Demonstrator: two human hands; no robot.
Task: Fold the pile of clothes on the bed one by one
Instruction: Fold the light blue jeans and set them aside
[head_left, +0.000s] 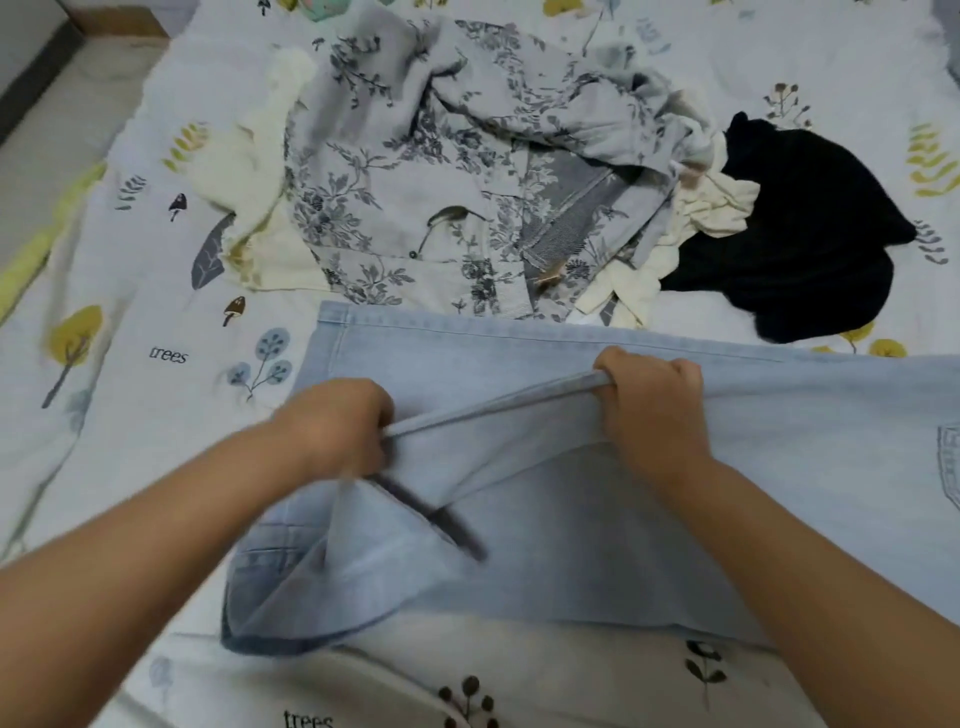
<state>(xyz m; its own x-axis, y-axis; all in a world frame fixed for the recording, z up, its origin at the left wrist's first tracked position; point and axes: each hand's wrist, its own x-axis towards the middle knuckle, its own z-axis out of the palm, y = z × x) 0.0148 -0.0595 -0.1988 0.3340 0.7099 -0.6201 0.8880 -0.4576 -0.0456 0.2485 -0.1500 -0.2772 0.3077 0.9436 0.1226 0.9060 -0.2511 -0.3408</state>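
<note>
Bed (130, 395) with printed sheet: jeans (597, 519) spread just before the pile (441, 171). Your left hand (337, 421) and right hand (649, 400) both grip the jeans' edge, mid-fold; next, carry it across evenly.

Left hand (340, 423) fisted and blurred, right hand (652, 402) fisted knuckles-up, both bare forearms extended forward

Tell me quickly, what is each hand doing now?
Left hand: closed, gripping a raised fold of the light blue jeans.
Right hand: closed, gripping the same fold further along.
</note>
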